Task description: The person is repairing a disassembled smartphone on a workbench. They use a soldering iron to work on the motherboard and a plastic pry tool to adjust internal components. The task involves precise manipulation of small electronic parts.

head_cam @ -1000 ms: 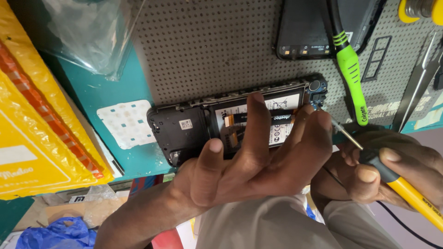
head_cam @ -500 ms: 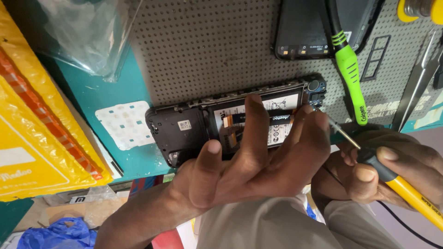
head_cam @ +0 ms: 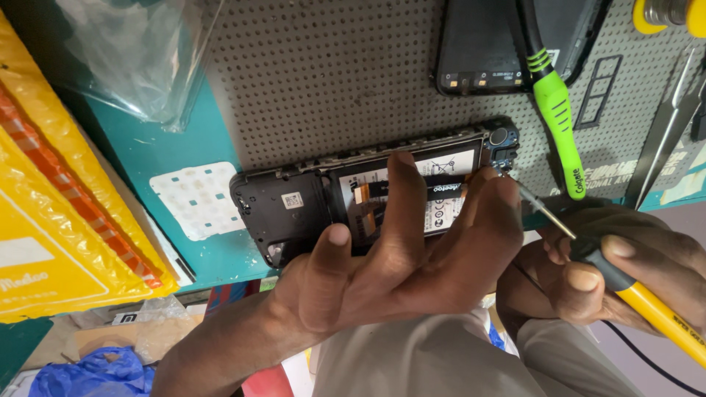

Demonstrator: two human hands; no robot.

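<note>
An opened black phone (head_cam: 294,209) with its back removed lies on a grey perforated mat (head_cam: 323,81), its battery and an orange flex cable exposed. My left hand (head_cam: 397,257) rests on the phone's near edge, fingers spread and pressing on the battery area. My right hand (head_cam: 625,272) grips a yellow-handled screwdriver (head_cam: 647,301). Its thin metal shaft points up-left, with the tip at the phone's right end near the camera corner (head_cam: 504,140).
A second black phone back (head_cam: 478,44) and a green-handled tool (head_cam: 559,117) lie at the mat's far right. Metal tweezers (head_cam: 669,132) sit at the right edge. Yellow packages (head_cam: 44,220), a clear plastic bag (head_cam: 132,51) and a white sticker sheet (head_cam: 195,198) are at left.
The hands and screwdriver have barely shifted; the screwdriver tip stays at the phone's right end.
</note>
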